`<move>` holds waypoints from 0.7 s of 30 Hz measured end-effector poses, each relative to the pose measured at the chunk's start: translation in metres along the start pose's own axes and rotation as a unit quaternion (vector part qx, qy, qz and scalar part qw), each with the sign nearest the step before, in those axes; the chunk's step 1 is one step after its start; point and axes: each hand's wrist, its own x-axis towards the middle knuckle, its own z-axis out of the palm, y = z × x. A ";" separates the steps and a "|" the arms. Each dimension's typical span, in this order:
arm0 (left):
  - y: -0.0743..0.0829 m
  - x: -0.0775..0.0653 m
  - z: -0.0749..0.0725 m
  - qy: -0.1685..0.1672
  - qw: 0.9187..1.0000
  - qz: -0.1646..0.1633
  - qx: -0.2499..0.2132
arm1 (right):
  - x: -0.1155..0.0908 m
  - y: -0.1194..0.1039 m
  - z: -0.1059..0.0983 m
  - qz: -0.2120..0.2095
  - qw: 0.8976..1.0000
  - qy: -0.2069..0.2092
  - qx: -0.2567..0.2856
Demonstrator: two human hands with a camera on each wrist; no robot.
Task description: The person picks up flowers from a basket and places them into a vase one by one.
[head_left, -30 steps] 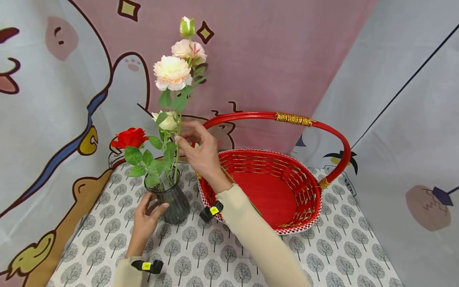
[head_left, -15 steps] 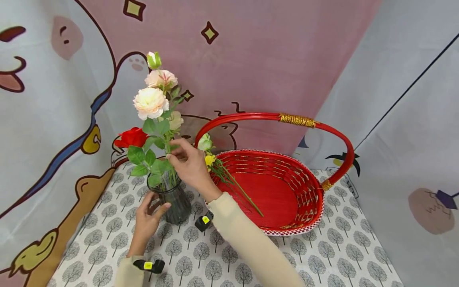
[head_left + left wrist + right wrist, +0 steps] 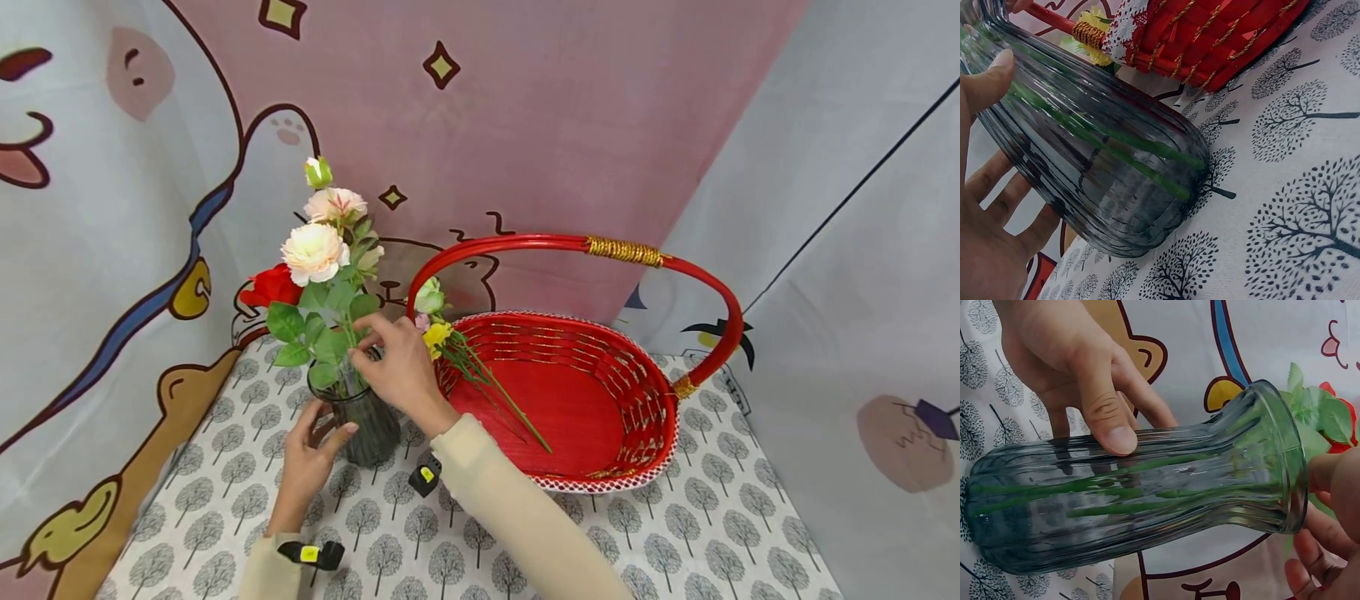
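Observation:
A grey ribbed glass vase (image 3: 369, 433) stands on the table. My left hand (image 3: 306, 458) holds its left side, thumb and fingers around the glass. My right hand (image 3: 401, 367) pinches the stem of a pale pink flower (image 3: 315, 252) just above the vase's mouth; that stem carries a second bloom and a bud. Beside it in the vase is a red rose (image 3: 272, 287) with green leaves, and a cream flower (image 3: 371, 257) shows partly behind. Green stems show through the vase (image 3: 1166, 481) in the right wrist view, at different depths.
Right of the vase stands a red woven basket (image 3: 645, 433) with a tall arched handle (image 3: 510, 242). Yellow flowers (image 3: 437, 335) and a pale green flower (image 3: 430, 296) lie at its left side, their stems across its inside. A patterned cloth (image 3: 442, 558) covers the table.
My right hand has moved left and down, and the pale pink flower has sunk lower into the vase. The left hand stays on the vase. Flowers in the basket have come into view.

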 end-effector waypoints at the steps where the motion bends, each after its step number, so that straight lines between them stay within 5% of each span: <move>1: 0.000 0.000 0.000 0.000 1.000 0.000 -0.001 | -0.001 0.000 0.001 0.002 1.000 -0.004 -0.007; 13: 0.000 0.000 0.000 -0.003 1.000 -0.003 0.000 | -0.010 -0.002 0.005 0.026 0.996 -0.010 -0.086; 21: 0.000 0.001 -0.001 -0.002 1.000 -0.007 0.002 | -0.012 0.007 -0.008 0.046 0.997 -0.048 -0.024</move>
